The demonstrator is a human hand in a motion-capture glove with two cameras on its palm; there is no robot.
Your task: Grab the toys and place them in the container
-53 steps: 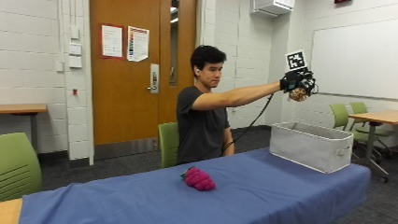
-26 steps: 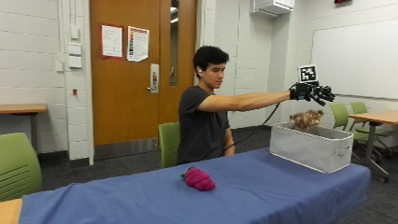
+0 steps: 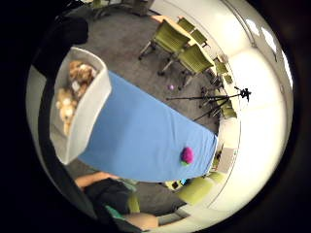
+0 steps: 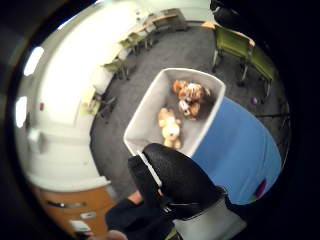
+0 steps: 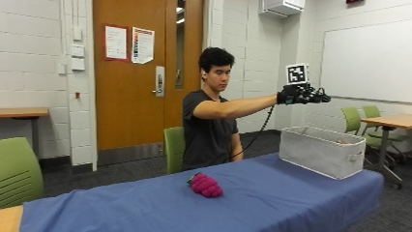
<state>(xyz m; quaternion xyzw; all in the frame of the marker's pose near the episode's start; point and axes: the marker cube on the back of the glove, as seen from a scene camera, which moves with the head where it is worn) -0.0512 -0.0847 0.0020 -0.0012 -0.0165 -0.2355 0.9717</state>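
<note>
Fingers (image 5: 320, 97) spread out flat, nothing in them, and the right hand (image 5: 302, 94) hangs high above the container (image 5: 322, 151) at the right end of the surface (image 5: 270, 193). The thumb-side palm view confirms it: a black thumb (image 4: 172, 175) pokes into view, curled round nothing.

Starting at the left of the outside view: paper sheets are posted on the door (image 5: 138, 72), but their print is too small to read, and no brand shows anywhere else. Next along comes the pink toy (image 5: 206, 185), lying on the blue cover near the middle, well apart from the container and in front of the seated person. It looks knobbly and plush, with a scrap of green at one end, so I'd call it light, soft and squashy, not fragile, unlikely to slip. A pinch across its fat middle should do it; the green tip looks too small to trust.

On to the right: the container is pale, fabric-sided, with a handle on its end. Looking straight in, tan plush toys (image 4: 180, 107) already lie at the bottom. They look soft too, and a dropped toy should land gently.
</note>
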